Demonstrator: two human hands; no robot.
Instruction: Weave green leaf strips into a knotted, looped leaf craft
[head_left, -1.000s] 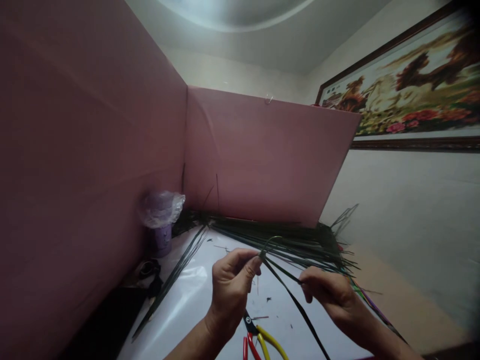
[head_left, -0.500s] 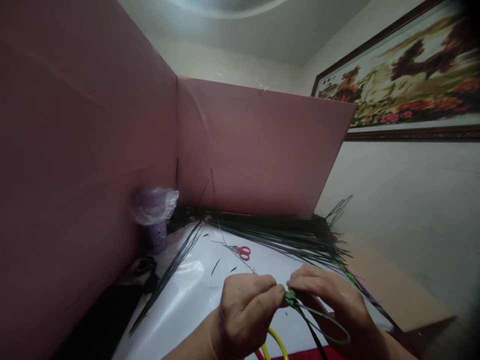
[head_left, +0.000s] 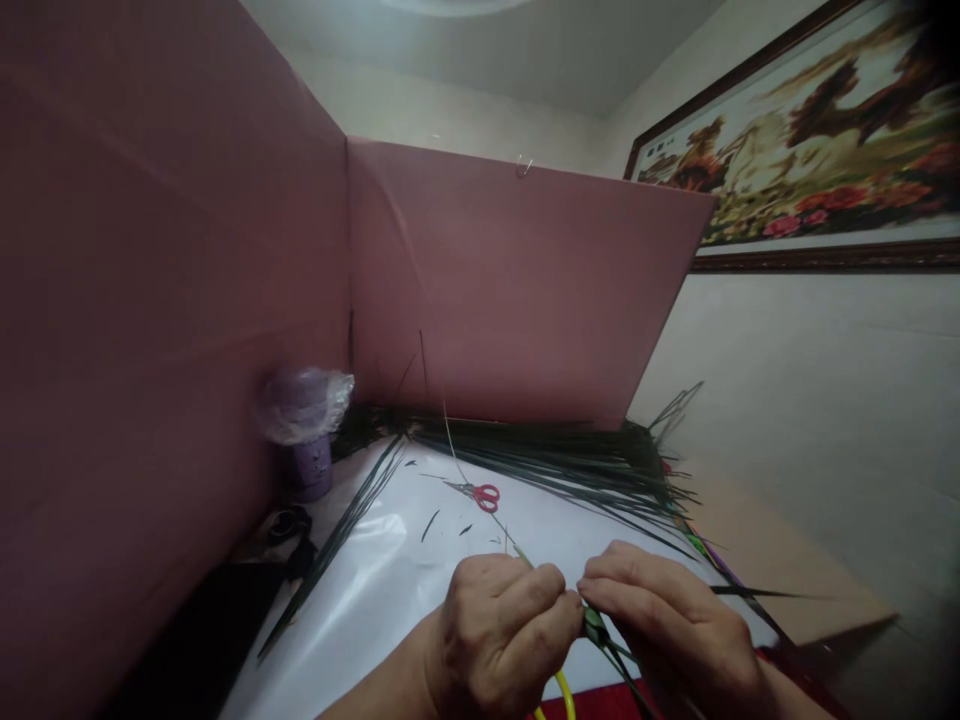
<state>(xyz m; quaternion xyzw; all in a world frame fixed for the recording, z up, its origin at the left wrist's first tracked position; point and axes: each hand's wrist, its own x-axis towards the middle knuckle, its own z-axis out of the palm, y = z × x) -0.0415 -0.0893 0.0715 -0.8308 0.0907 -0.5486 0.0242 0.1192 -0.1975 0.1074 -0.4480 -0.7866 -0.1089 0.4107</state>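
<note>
My left hand (head_left: 510,630) is closed, thumb and fingers pinching a small folded knot of green leaf strips (head_left: 595,627). Close against it on the right, my right hand (head_left: 667,615) has its fingertips pressed together at the same leaf piece. Strips trail down from the knot between the hands, and a dark leaf tip (head_left: 772,593) pokes out beyond the right hand. A thin stem runs from the left hand up past the scissors (head_left: 486,497), which have red handles and lie on the white table cover. My palms hide part of the leaf piece.
Long green leaves (head_left: 540,460) lie in a heap along the pink panel (head_left: 510,300), with a smaller bunch (head_left: 330,560) at left. A purple cup (head_left: 311,470) under clear plastic stands left. Yellow tubing (head_left: 564,695) shows below my hands.
The leaf loop that stuck out by my right hand no longer shows, and a leaf tip now extends to its right. The knot sits slightly lower, tilted downward. Both hands remain together.
</note>
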